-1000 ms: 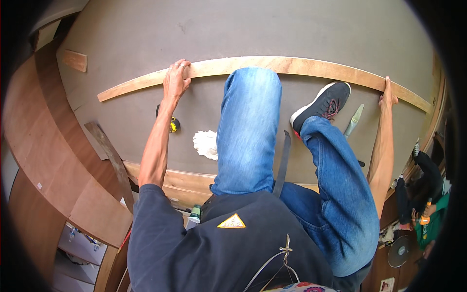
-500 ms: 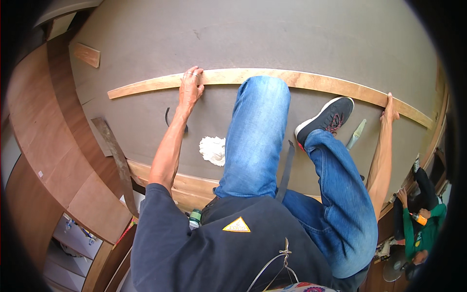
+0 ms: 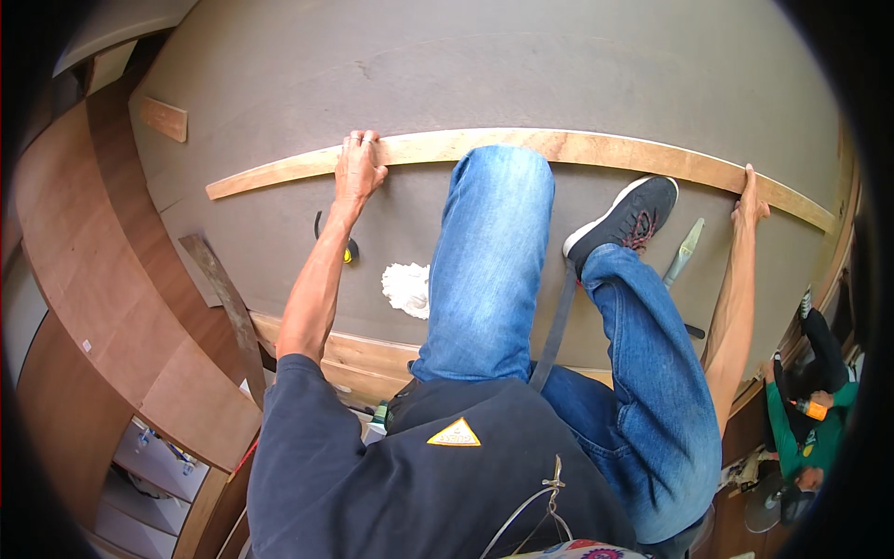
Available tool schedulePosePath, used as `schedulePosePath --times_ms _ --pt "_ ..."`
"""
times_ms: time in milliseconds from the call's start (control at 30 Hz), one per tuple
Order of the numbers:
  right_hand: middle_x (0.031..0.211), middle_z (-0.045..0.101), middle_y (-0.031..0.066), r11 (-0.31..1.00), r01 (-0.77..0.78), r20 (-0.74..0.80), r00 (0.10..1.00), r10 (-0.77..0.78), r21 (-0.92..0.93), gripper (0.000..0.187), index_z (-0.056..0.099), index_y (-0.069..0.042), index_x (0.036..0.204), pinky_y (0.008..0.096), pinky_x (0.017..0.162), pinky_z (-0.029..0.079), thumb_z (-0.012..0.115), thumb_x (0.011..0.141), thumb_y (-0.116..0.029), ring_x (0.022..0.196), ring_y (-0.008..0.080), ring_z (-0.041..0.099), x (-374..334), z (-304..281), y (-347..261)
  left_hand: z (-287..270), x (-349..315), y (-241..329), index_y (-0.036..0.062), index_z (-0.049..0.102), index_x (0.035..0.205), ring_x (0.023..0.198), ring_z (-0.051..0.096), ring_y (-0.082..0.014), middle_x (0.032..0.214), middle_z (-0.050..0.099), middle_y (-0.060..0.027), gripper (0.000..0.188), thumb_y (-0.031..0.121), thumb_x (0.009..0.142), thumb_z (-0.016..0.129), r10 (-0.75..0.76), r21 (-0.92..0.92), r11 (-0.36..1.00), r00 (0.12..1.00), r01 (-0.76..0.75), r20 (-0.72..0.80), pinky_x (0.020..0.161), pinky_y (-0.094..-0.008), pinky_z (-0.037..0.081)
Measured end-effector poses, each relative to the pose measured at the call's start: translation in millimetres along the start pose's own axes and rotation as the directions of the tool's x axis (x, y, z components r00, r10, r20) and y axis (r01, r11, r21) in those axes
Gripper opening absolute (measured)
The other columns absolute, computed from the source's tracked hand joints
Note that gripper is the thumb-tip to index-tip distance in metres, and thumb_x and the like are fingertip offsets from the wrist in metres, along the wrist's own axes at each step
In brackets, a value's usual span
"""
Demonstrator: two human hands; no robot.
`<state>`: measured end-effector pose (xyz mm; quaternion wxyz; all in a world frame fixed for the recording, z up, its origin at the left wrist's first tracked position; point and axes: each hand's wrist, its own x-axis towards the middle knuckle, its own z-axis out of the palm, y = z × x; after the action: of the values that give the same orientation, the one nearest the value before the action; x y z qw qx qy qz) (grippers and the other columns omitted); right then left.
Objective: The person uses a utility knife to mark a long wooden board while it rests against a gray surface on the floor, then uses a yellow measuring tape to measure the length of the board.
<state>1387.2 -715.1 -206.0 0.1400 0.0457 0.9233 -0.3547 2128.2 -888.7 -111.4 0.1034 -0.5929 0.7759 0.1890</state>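
Note:
A long, thin wooden strip (image 3: 466,144) lies across a large grey board (image 3: 503,74), looking bowed in this view. My left hand (image 3: 360,170) grips it left of my raised knee, with fingertips over the far edge. Toward the strip's right end, my right hand (image 3: 750,203) holds it too, one finger reaching up across its face. Beside my left forearm lies a partly covered black-and-yellow object (image 3: 350,251). A crumpled white cloth (image 3: 406,290) sits left of my knee. Near my right forearm is a flat, pale-green tool (image 3: 685,252) resembling a scraper.
A small wood offcut (image 3: 164,119) rests at the far left, and a weathered wood strip (image 3: 226,298) leans at the board's left edge. A dark strap (image 3: 557,321) lies between my legs. Curved wooden panels (image 3: 112,242) rise left. Another person in green (image 3: 821,447) is at lower right.
My left hand has shifted slightly left, still on the strip. The black-and-yellow object beside my left forearm shows more. The other person at lower right has moved a little.

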Motion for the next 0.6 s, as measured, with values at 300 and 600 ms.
schedulePosePath --times_ms 300,600 --pt "0.118 0.051 0.0202 0.998 0.015 0.003 1.000 -0.015 -0.066 0.112 0.029 0.011 0.124 0.0353 0.085 0.046 0.094 0.055 -0.049 0.099 0.0231 0.053 6.9 8.2 8.4 -0.8 -1.3 -5.0 0.0115 0.059 0.115 0.117 0.053 -0.0309 0.119 0.055 -0.0085 0.052 0.004 0.066 0.074 -0.003 0.020 1.000 1.000 0.003 0.000 0.095 -0.0446 0.051" --pt "0.132 0.046 0.0277 0.992 0.018 -0.041 0.999 -0.023 -0.125 0.120 0.026 0.014 0.130 0.0416 0.106 0.045 0.093 0.055 -0.051 0.121 0.0327 0.051 8.7 11.7 8.6 3.4 1.4 -12.5 0.0117 0.059 0.117 0.120 0.054 -0.0325 0.126 0.056 -0.0096 0.052 0.003 0.068 0.075 0.027 0.023 0.999 0.999 -0.028 0.024 0.096 -0.0443 0.052"
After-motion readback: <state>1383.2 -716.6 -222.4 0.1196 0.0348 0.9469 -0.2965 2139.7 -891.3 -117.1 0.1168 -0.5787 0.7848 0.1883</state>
